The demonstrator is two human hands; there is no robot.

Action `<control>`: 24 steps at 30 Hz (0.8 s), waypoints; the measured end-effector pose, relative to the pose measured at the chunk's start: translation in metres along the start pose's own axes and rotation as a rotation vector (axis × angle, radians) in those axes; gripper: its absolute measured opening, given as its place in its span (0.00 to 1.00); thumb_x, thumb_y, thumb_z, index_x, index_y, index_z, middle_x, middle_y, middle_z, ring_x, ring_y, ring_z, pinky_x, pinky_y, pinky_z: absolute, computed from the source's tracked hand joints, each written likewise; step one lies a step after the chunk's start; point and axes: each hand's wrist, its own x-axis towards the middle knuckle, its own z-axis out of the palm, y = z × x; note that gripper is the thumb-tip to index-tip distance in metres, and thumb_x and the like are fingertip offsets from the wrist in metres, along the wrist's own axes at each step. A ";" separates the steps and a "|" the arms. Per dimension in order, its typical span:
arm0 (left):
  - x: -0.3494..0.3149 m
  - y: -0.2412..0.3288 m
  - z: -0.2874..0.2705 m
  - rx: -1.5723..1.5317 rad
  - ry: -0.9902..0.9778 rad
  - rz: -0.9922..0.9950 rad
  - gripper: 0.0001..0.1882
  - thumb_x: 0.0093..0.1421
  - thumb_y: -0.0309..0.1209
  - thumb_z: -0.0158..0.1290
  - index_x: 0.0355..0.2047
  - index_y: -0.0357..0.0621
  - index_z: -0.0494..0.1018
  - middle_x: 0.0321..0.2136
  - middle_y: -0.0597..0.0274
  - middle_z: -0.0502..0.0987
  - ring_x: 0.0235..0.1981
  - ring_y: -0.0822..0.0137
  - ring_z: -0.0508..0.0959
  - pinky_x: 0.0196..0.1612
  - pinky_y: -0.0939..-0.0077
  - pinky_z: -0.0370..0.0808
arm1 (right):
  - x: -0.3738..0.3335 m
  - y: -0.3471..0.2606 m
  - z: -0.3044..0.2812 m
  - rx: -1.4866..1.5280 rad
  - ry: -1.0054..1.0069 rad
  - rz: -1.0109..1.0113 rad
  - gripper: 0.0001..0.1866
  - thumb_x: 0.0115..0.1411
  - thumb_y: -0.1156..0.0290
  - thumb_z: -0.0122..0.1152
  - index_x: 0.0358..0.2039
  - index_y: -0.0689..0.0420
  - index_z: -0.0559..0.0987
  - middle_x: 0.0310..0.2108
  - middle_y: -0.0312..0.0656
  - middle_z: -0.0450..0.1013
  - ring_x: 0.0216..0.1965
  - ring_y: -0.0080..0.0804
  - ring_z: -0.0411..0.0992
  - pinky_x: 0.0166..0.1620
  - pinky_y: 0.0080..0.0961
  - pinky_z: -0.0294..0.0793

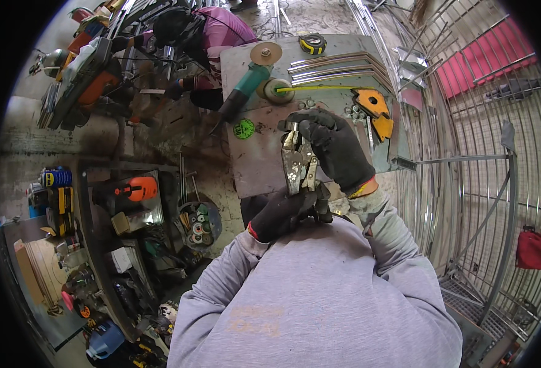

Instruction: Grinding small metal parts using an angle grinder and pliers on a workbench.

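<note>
The left hand (pixel 284 213) is grasping the pliers (pixel 293 168) at the near end, the right hand (pixel 339 149) at the far end. A grinder (pixel 250 84) is lying farther left.

A: What are the two gloved hands doing?

B: The left hand (pixel 281 214) is grasping the locking pliers (pixel 293 172) low down — the right hand (pixel 342 150) is curling its fingers about the upper end.

A: And beyond them?

B: An angle grinder (pixel 249 86), metal bars (pixel 335 67) and a tape measure (pixel 312 43) are lying on the table (pixel 258 168); at upper left, a person in pink (pixel 227 27) is leaning forward.
</note>
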 end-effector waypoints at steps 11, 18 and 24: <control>0.001 0.009 0.016 -0.014 0.122 -0.010 0.15 0.78 0.40 0.58 0.50 0.40 0.77 0.37 0.59 0.80 0.38 0.62 0.83 0.48 0.59 0.84 | 0.005 0.003 0.005 0.045 0.000 0.011 0.18 0.79 0.69 0.64 0.63 0.66 0.82 0.57 0.47 0.85 0.56 0.35 0.85 0.61 0.34 0.84; 0.006 0.007 0.013 -0.033 0.120 -0.012 0.12 0.77 0.37 0.58 0.49 0.40 0.77 0.36 0.60 0.79 0.37 0.62 0.83 0.45 0.60 0.83 | 0.004 0.017 -0.001 -0.143 -0.221 -0.204 0.25 0.85 0.61 0.55 0.74 0.62 0.72 0.66 0.51 0.80 0.61 0.43 0.83 0.65 0.39 0.83; 0.006 0.001 0.000 0.040 0.086 0.011 0.20 0.73 0.43 0.63 0.55 0.42 0.77 0.40 0.60 0.79 0.39 0.62 0.81 0.48 0.58 0.82 | -0.005 0.012 0.008 0.717 -0.251 0.197 0.34 0.85 0.48 0.53 0.79 0.59 0.66 0.67 0.55 0.78 0.61 0.50 0.83 0.64 0.42 0.85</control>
